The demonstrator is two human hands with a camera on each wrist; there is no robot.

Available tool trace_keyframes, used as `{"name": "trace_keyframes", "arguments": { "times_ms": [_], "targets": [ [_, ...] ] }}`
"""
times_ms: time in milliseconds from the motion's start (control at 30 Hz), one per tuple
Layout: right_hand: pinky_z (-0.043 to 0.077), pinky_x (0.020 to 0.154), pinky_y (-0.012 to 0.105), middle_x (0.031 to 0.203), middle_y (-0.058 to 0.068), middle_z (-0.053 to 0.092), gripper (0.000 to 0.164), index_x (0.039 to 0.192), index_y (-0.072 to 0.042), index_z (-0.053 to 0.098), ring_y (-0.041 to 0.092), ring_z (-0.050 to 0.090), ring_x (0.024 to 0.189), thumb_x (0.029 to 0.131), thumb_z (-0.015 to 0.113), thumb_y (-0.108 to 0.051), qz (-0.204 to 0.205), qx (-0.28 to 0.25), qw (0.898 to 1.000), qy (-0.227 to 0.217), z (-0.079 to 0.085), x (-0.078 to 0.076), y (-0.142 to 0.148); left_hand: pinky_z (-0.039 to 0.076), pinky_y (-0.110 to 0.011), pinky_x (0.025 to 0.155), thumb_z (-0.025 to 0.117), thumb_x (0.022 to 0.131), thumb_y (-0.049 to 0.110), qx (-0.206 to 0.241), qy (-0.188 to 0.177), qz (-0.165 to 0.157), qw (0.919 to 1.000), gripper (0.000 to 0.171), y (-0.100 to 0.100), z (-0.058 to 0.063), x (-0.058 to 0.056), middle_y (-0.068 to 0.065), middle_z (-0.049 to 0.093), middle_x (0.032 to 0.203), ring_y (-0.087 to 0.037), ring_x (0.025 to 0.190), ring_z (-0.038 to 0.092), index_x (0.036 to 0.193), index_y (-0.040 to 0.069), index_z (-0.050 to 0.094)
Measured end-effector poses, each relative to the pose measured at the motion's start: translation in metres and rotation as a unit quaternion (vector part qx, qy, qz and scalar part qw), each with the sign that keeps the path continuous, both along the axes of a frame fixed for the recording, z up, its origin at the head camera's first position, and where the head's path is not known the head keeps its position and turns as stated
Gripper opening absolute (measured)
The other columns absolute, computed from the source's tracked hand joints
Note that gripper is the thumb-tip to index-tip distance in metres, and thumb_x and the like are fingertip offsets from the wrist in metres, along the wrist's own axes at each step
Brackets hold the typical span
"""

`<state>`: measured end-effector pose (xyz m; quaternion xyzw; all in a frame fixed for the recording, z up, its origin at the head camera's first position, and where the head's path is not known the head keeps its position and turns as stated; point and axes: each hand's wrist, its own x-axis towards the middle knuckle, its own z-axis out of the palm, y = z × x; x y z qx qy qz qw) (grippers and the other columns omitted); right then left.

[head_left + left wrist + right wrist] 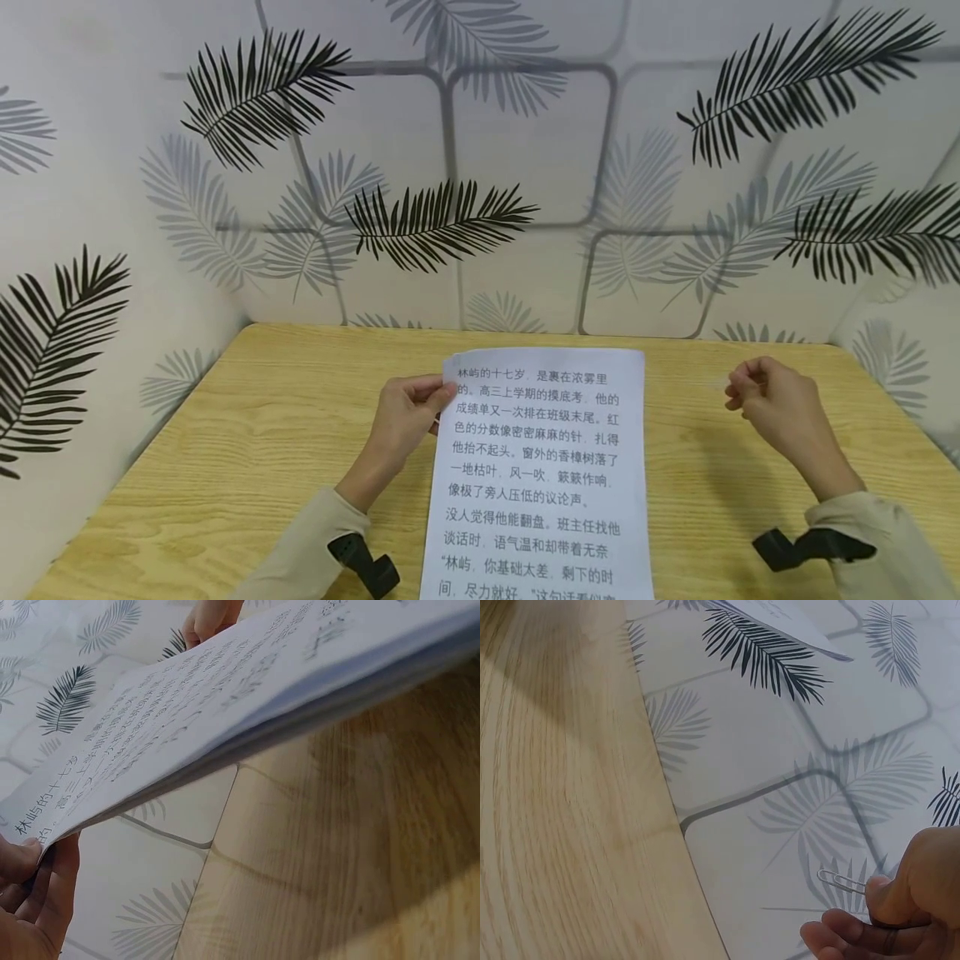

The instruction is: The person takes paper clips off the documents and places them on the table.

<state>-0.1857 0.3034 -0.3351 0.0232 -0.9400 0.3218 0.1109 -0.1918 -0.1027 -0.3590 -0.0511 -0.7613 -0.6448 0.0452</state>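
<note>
A stack of printed paper sheets (536, 467) is held up above the table, its text facing the head camera. My left hand (408, 421) pinches its upper left edge, thumb on the front and fingers behind. In the left wrist view the layered side of the paper stack (225, 746) shows, with the left hand (37, 900) at its corner. To the right of the stack, apart from it, my right hand (780, 412) is raised over the table. Between its thumb and finger it pinches a small silver paper clip (841, 881), whose looped end sticks out in the right wrist view.
The wooden table (247, 450) runs back to a wall (525, 283) with a leaf and line pattern. A side wall (67, 208) rises at the left. Black wrist cameras on straps sit over both beige sleeves (307, 550).
</note>
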Motion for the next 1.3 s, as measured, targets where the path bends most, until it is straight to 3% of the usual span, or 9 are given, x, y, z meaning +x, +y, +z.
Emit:
{"name": "trace_keyframes", "arguments": {
  "times_ms": [467, 1033, 1300],
  "targets": [
    [0.050, 0.052, 0.026, 0.088, 0.019, 0.067, 0.024, 0.102, 0.008, 0.055, 0.028, 0.068, 0.075, 0.103, 0.043, -0.013, 0.001, 0.002, 1.000, -0.015, -0.016, 0.001, 0.006, 0.051, -0.020, 0.050, 0.062, 0.093, 0.001, 0.000, 0.016, 0.003, 0.9999, 0.018, -0.002, 0.000, 0.001, -0.015, 0.071, 0.083, -0.015, 0.060, 0.064, 0.106, -0.005, 0.071],
    [0.050, 0.053, 0.026, 0.087, 0.016, 0.065, 0.022, 0.100, 0.008, 0.053, 0.028, 0.067, 0.076, 0.103, 0.041, -0.010, 0.006, -0.002, 0.998, -0.057, -0.036, 0.002, 0.010, 0.051, -0.021, 0.049, 0.062, 0.093, 0.001, 0.007, 0.041, 0.007, 0.9991, 0.017, -0.003, 0.001, 0.004, -0.016, 0.071, 0.083, -0.016, 0.060, 0.065, 0.105, -0.007, 0.071],
    [0.048, 0.052, 0.026, 0.080, 0.009, 0.064, 0.019, 0.096, 0.008, 0.056, 0.020, 0.060, 0.068, 0.100, 0.044, -0.006, 0.027, 0.012, 0.997, -0.071, -0.048, -0.001, 0.014, 0.051, -0.020, 0.049, 0.063, 0.092, 0.000, 0.012, 0.050, 0.011, 0.9986, 0.016, -0.002, -0.003, 0.003, -0.017, 0.071, 0.082, -0.015, 0.059, 0.064, 0.104, -0.007, 0.071]
  ]
}}
